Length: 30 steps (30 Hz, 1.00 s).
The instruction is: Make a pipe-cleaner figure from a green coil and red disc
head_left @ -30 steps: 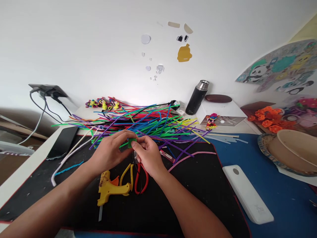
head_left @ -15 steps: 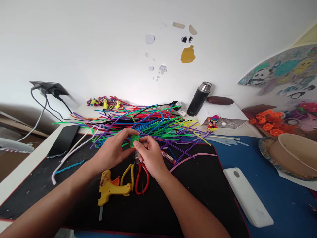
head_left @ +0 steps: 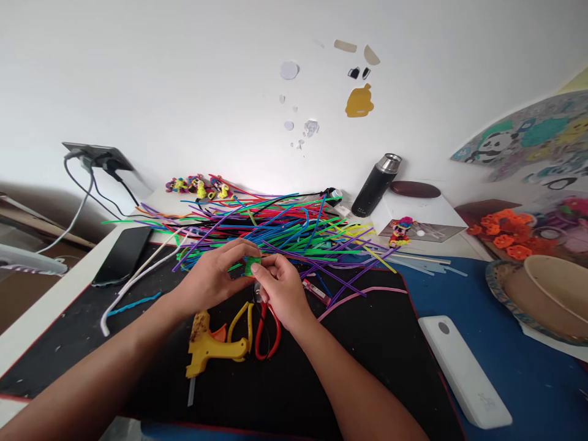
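Observation:
My left hand (head_left: 217, 271) and my right hand (head_left: 281, 289) meet over the black mat, both closed on a small, flat green piece (head_left: 250, 266). It looks fuzzy, like bent pipe cleaner, and the fingers cover part of it. My right thumb presses on its front face while my left fingers grip the left side. Just below the hands lie a yellow glue gun (head_left: 214, 348), a yellow-handled tool (head_left: 249, 321) and a red-handled tool (head_left: 278, 337), their heads partly hidden. A large heap of colourful pipe cleaners (head_left: 275, 226) spreads behind the hands.
A phone (head_left: 123, 256) lies at left, near white and blue pipe cleaners. Behind the heap stand small figures (head_left: 197, 186) and a black flask (head_left: 376, 185). A white box (head_left: 427, 211), a white power bank (head_left: 465, 370) and a brown bowl (head_left: 558, 288) are at right.
The whole view has shifted slightly, so things appear a little further right. Both hands keep hold of the green piece, and less of it shows now between the fingers.

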### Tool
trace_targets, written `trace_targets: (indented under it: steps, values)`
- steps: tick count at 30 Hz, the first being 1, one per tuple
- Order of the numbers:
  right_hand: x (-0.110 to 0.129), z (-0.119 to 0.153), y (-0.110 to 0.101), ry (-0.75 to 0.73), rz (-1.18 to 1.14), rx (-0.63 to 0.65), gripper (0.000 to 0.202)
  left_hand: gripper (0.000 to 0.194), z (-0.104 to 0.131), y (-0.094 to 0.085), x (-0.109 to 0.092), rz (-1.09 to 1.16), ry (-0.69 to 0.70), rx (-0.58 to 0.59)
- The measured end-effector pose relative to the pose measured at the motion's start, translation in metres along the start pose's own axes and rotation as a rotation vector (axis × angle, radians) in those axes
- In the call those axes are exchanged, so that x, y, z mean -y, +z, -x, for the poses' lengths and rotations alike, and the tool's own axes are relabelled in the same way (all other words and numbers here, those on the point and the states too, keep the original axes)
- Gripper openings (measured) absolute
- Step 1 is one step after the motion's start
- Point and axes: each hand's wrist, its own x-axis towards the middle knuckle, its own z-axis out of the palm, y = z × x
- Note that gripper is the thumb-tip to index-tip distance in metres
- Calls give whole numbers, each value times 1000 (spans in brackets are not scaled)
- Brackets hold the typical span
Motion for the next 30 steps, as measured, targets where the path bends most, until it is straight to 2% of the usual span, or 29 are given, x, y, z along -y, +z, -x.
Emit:
trace_targets:
  steps: [11,13,16,18,20,22,25,30]
  values:
    - [3,-1,-4,12,-13,38,41,25,1,6,-3,12,-69,-47]
    - [4,-1,-4,26,-26,59,43,34,2,2,-2,79,-105,-16]
    - [7,1,-4,55,-50,92,44,60,5,-9,3,314,-177,98]
    - [9,2,-4,68,-56,105,44,53,8,-15,9,488,-230,129]
    - [10,3,-4,73,-55,122,45,42,9,-19,14,617,-295,85]
    - [10,3,-3,72,-58,148,45,41,9,-20,16,689,-351,25]
    - [10,4,-3,70,-61,178,43,41,8,-18,16,738,-370,-18]
    - [11,5,-2,66,-48,182,42,36,6,-14,11,710,-339,-10]
